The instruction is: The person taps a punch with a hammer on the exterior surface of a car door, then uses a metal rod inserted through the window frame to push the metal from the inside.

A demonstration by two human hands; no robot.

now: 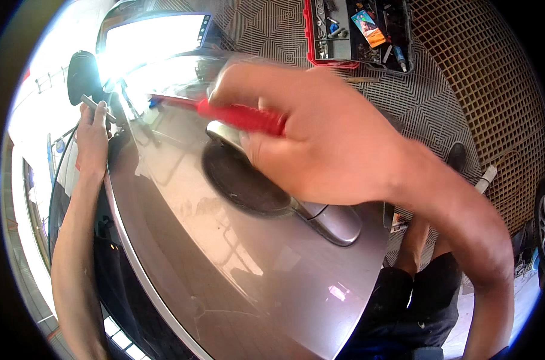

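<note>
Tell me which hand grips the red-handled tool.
The right hand, wrapped around its red handle; the left hand, near the black mirror, holds a grey bar.

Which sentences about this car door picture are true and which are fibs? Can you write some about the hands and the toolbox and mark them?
1. The right hand holds a red-handled tool. True.
2. The left hand is empty. False: it holds a small grey bar.
3. The toolbox is shut. False: it is open, with things inside.
4. The side mirror is dark. True.
5. The door handle is green. False: it is silvery.
</note>
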